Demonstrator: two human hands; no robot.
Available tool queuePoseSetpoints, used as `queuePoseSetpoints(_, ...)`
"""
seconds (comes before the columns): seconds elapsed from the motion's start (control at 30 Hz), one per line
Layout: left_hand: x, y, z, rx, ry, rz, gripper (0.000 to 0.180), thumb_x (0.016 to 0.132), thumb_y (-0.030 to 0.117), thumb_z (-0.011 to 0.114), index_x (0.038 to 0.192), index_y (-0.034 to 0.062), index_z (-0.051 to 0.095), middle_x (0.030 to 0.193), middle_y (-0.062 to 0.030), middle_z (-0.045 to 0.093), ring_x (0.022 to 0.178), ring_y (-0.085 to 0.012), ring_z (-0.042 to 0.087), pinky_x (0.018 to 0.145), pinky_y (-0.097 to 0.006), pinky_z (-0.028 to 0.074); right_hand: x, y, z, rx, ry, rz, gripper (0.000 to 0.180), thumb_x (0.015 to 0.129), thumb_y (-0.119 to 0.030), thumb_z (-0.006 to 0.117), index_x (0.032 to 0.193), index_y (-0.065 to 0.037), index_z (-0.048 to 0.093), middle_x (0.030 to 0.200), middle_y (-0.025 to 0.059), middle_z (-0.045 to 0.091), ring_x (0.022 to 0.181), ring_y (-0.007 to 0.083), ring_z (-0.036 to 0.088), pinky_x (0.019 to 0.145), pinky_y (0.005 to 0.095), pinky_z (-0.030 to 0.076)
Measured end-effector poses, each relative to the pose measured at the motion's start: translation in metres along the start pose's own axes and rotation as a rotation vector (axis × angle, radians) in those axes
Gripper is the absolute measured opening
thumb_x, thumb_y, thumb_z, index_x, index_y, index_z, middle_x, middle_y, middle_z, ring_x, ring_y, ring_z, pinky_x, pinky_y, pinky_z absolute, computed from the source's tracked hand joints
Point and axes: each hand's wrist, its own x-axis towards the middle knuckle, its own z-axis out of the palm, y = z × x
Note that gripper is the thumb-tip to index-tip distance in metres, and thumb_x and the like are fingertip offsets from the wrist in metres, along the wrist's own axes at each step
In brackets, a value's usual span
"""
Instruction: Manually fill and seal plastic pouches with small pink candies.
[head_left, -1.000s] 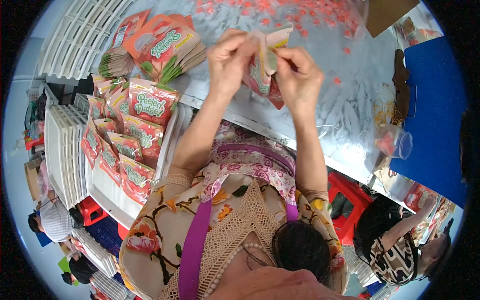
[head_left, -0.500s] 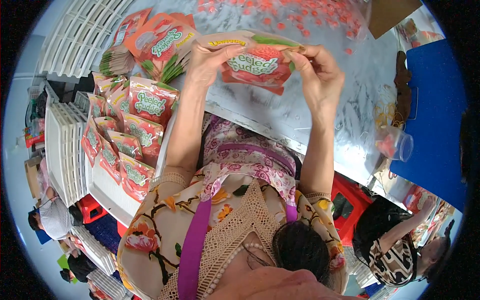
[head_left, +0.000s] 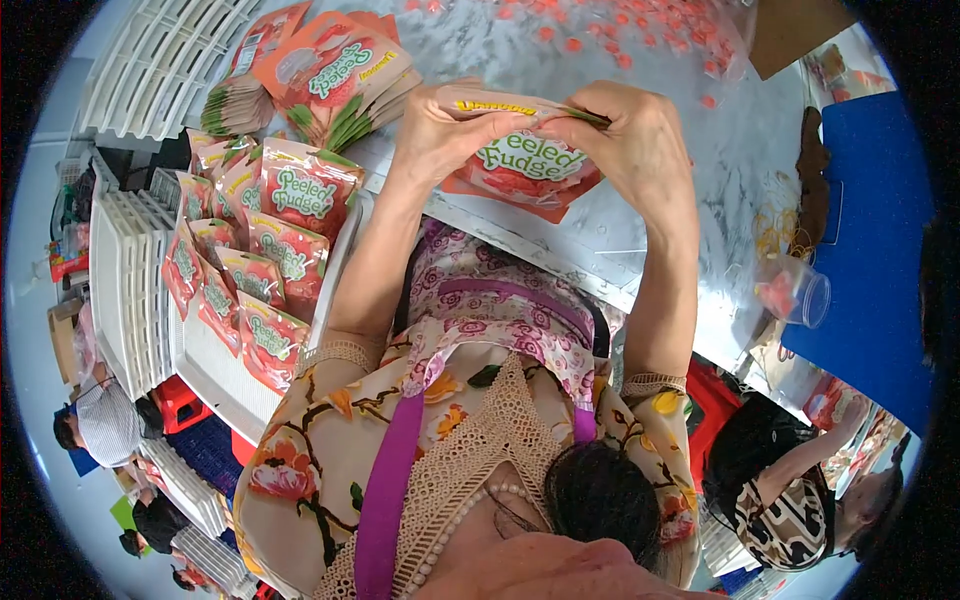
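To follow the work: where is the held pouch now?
In the head view, the pouch is at upper centre, over the table, between left hand and right hand.

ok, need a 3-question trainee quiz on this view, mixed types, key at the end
1. Multiple choice: How do the left hand and right hand hold the red pouch?
a) only the left touches it
b) both grip its upper part
c) both grip its bottom corners

2. True or false: The clear plastic cup lies to the person's left.

3. Fill in the blank (colour): At the person's left, several pouches sit in a ____ tray.

Key:
1. b
2. False; the cup is to the person's right
3. white
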Motion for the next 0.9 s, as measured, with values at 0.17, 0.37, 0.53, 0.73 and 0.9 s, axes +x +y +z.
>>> queuePoseSetpoints(0.17, -0.002, 0.011, -0.002, 0.128, -0.024, 0.009, 0.013, 0.077, 0.004, 0.075, 0.089, 0.0025, 0.075, 0.07, -0.0023, 0.065, 0.064, -0.0052, 0.056, 0.053, -0.022, 0.043, 0.0, 0.002, 0.0, 0.064, -0.014, -0.011, 0.016, 0.074, -0.012, 0.076, 0.082, 0.0, 0.069, 0.067, 0.0082, 0.062, 0.054, 0.015, 0.053, 0.052, 0.0296, 0.041)
queuePoseSetpoints(0.37, -0.011, 0.021, -0.005, 0.079, 0.01, -0.07, 0.013, 0.084, 0.015, 0.07, 0.091, 0.0046, 0.075, 0.065, 0.0007, 0.062, 0.058, -0.0046, 0.054, 0.049, -0.025, 0.043, 0.0, -0.004, 0.006, -0.087, -0.031, -0.008, 0.013, 0.078, -0.014, 0.072, 0.083, -0.002, 0.07, 0.074, 0.0083, 0.065, 0.062, 0.0163, 0.056, 0.058, 0.0282, 0.044)
queuePoseSetpoints(0.53, -0.021, 0.011, -0.021, 0.34, -0.003, 0.055, 0.014, 0.086, 0.014, 0.069, 0.093, 0.0025, 0.072, 0.071, 0.0014, 0.066, 0.062, -0.0025, 0.052, 0.052, -0.023, 0.042, -0.017, -0.001, -0.013, 0.144, -0.144, 0.0, 0.02, 0.08, -0.013, 0.073, 0.094, 0.001, 0.067, 0.08, 0.0057, 0.065, 0.07, 0.0087, 0.054, 0.063, 0.0261, 0.046)
queuePoseSetpoints(0.73, -0.068, 0.054, -0.06, 0.226, 0.194, 0.066, 0.009, 0.085, 0.01, 0.07, 0.091, 0.0039, 0.072, 0.07, 0.0004, 0.065, 0.06, -0.0011, 0.05, 0.05, -0.022, 0.038, -0.003, -0.027, 0.018, 0.011, -0.231, -0.164, 0.022, 0.079, -0.004, 0.073, 0.099, 0.003, 0.066, 0.078, 0.0041, 0.061, 0.072, 0.0092, 0.053, 0.065, 0.0258, 0.046)
queuePoseSetpoints(0.9, -0.113, 0.114, -0.124, 0.733, 0.072, 0.078, 0.016, 0.082, 0.014, 0.07, 0.095, 0.0049, 0.071, 0.08, -0.0074, 0.064, 0.077, -0.009, 0.06, 0.062, -0.026, 0.046, -0.005, -0.069, 0.05, 0.4, -0.319, -0.232, 0.027, 0.081, -0.012, 0.072, 0.103, 0.003, 0.066, 0.083, 0.0082, 0.064, 0.076, 0.0136, 0.059, 0.069, 0.0277, 0.048)
